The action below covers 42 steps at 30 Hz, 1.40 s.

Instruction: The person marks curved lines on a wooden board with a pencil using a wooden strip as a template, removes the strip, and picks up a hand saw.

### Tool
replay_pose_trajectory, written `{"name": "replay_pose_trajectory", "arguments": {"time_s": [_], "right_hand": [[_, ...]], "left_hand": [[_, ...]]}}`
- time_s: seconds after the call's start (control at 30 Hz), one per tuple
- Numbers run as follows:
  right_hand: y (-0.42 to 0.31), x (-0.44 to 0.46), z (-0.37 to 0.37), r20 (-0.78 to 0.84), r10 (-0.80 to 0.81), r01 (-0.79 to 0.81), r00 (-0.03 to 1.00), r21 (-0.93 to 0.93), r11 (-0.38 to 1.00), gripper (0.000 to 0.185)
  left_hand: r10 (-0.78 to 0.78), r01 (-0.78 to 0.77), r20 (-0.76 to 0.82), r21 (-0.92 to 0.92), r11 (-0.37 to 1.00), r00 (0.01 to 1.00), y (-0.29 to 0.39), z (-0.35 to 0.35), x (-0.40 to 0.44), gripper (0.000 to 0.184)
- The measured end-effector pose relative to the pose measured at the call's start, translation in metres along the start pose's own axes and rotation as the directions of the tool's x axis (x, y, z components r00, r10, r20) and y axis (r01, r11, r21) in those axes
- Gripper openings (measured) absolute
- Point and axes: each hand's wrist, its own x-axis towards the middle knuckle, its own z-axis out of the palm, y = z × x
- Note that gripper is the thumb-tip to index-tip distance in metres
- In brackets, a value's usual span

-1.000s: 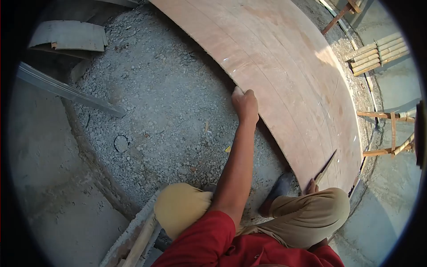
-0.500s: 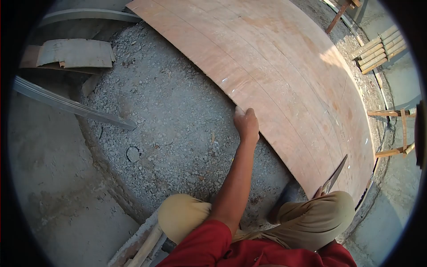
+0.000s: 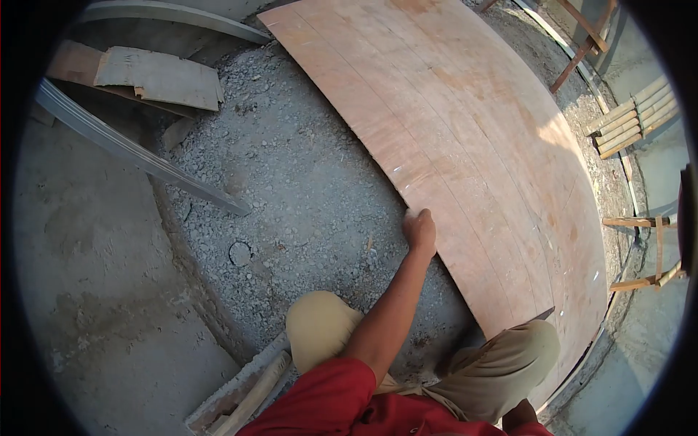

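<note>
My left hand (image 3: 419, 231) is closed on the near edge of a large plywood sheet (image 3: 436, 152), thumb on top and fingers curled beneath. Pencil-like lines run along the sheet. The dark tip of a handsaw blade (image 3: 545, 314) shows on the plywood just past my right knee (image 3: 509, 356). That knee hides the rest of the saw and my right hand; only a bit of my right forearm (image 3: 518, 413) shows below it. Half a second ago, my right fingers were visible at the saw's handle end.
Gravel (image 3: 291, 196) covers the ground left of the sheet. A curved metal channel (image 3: 145, 156) and scrap plywood (image 3: 160, 76) lie at left. A bamboo bundle (image 3: 636, 120) and wooden stakes (image 3: 640, 221) stand at right. Below left is a wooden piece (image 3: 254, 392).
The saw blade has drawn back toward my right knee, leaving only its tip visible. My right fingers have gone out of sight. The camera view has shifted; my left hand still grips the edge.
</note>
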Motion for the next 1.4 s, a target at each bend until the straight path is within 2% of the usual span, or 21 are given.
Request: {"name": "replay_pose_trajectory", "arguments": {"time_s": [0.1,0.23,0.3,0.33,0.4,0.47,0.53,0.57,0.63,0.67,0.73,0.8,0.9,1.03,1.1,1.13,1.2,1.3,1.4], "right_hand": [[-0.024,0.008,-0.027,0.028,0.022,-0.025,0.999,0.099,0.995,0.048],[-0.087,0.031,-0.076,-0.017,-0.059,0.061,0.998,0.263,0.963,0.043],[-0.144,0.037,-0.112,-0.101,-0.147,0.173,0.984,0.334,0.927,0.040],[-0.177,0.034,-0.133,-0.172,-0.195,0.243,0.966,0.333,0.911,0.039],[-0.247,0.021,-0.177,-0.328,-0.297,0.396,0.897,0.296,0.869,0.039],[-0.289,0.016,-0.207,-0.408,-0.338,0.520,0.848,0.516,0.681,0.042],[-0.322,0.016,-0.219,-0.549,-0.361,0.650,0.753,0.538,0.537,0.040],[-0.337,0.016,-0.222,-0.562,-0.392,0.681,0.728,0.523,0.513,0.036],[-0.365,0.020,-0.221,-0.452,-0.552,0.712,0.701,0.478,0.514,0.028],[-0.379,0.024,-0.217,-0.383,-0.624,0.727,0.681,0.459,0.511,0.023],[-0.409,0.040,-0.191,-0.172,-0.572,0.587,0.802,0.404,0.702,0.017],[-0.435,0.061,-0.149,-0.103,-0.526,0.488,0.844,0.555,0.674,0.022],[-0.480,0.072,-0.099,-0.087,-0.611,0.474,0.787,0.718,0.509,0.022],[-0.571,0.093,-0.063,-0.228,-0.725,0.467,0.650,0.872,0.145,0.024],[-0.618,0.113,-0.058,-0.173,-0.721,0.363,0.671,0.925,0.116,0.027],[-0.640,0.129,-0.053,-0.183,-0.729,0.389,0.659,0.913,0.123,0.027],[-0.679,0.163,-0.031,-0.209,-0.733,0.434,0.647,0.891,0.129,0.028],[-0.715,0.202,0.015,-0.243,-0.683,0.544,0.689,0.796,0.267,0.027],[-0.708,0.244,0.081,-0.143,-0.738,0.605,0.659,0.684,0.407,0.027]], "left_hand": [[-0.067,0.067,-0.011,0.061,0.996,0.998,-0.004,-0.008,0.014,0.038],[0.071,-0.068,-0.038,0.073,0.995,0.997,0.018,-0.021,0.045,0.045],[0.134,-0.134,0.013,0.162,0.978,0.991,0.044,-0.032,0.051,0.046],[0.185,-0.195,0.067,0.189,0.962,0.980,0.035,-0.040,0.066,0.046],[0.056,-0.093,0.151,0.250,0.964,0.987,0.045,-0.048,0.065,0.048],[0.062,-0.101,0.137,0.297,0.949,0.989,0.028,-0.055,0.078,0.049],[0.068,-0.108,0.122,0.353,0.929,0.990,0.025,-0.061,0.084,0.051],[0.065,-0.105,0.116,0.386,0.916,0.991,0.026,-0.064,0.083,0.052],[0.011,-0.050,0.105,0.383,0.922,0.994,0.033,-0.066,0.075,0.054],[-0.040,0.003,0.099,0.348,0.938,0.994,0.045,-0.065,0.064,0.054],[-0.101,0.065,0.105,0.305,0.950,0.989,0.057,-0.065,0.050,0.054],[-0.110,0.076,0.112,0.273,0.959,0.988,0.062,-0.071,0.045,0.052],[-0.061,0.002,0.158,0.348,0.938,0.985,0.070,-0.093,0.040,0.049],[0.132,-0.187,0.139,0.555,0.810,0.982,0.083,-0.139,0.049,0.047],[0.191,-0.197,0.076,0.605,0.772,0.979,0.098,-0.167,0.046,0.047],[0.217,-0.192,0.039,0.631,0.752,0.975,0.098,-0.185,0.051,0.046],[0.220,-0.139,-0.080,0.561,0.816,0.972,0.093,-0.221,0.059,0.044],[0.235,-0.112,-0.199,0.486,0.867,0.951,0.116,-0.230,0.047,0.040],[0.220,-0.112,-0.251,0.385,0.916,0.943,0.124,-0.220,0.038,0.037]]}}
